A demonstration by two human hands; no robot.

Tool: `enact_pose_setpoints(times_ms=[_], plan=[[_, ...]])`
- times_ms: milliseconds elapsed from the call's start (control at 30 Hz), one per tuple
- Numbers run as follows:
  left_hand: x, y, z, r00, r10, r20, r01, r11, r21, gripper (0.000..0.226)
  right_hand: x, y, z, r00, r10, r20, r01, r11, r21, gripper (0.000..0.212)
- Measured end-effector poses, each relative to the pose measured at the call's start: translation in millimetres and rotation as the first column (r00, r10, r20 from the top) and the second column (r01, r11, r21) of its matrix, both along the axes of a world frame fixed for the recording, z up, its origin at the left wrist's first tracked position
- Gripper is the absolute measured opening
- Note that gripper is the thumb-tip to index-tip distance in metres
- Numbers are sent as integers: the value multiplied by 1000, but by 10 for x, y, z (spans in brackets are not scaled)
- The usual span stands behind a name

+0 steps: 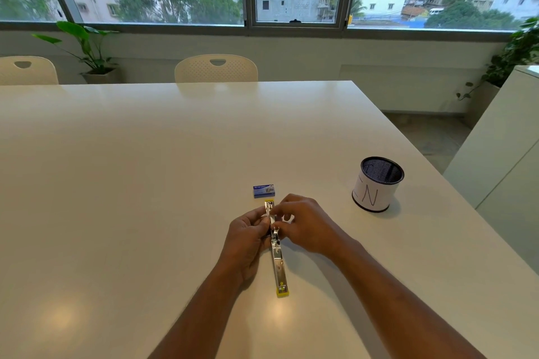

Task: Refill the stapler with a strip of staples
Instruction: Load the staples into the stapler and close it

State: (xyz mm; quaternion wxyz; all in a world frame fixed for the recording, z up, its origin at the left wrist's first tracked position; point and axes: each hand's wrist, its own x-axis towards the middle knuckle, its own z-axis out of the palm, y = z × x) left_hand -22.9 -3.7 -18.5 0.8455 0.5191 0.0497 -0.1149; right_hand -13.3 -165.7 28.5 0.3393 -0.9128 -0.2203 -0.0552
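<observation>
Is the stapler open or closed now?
Open: the stapler lies unfolded flat on the table, both halves in one line.

The stapler was laid fully opened out on the surface, lengthwise away from the person. The left hand was placed against its left side and the right hand against its right, near the middle. A staple box was set just beyond its far end. A mesh cup stood well apart to the right. Two chairs were ranged behind the far edge.
</observation>
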Motion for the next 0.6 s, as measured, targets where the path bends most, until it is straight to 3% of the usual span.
enact_pose_setpoints(times_ms=[267,400,600], plan=[[1,7,28,1000,-11,-8,10,999,-34,30,-8,65,-5,999,-49,-15,50,995,87,24],[13,15,15,1000,-9,-21,8,999,-45,31,-65,43,-25,1000,-10,22,8,994,111,13],[23,25,-3,999,-9,-32,8,1000,-30,31,-96,-27,-47,996,81,36,-83,996,33,24]])
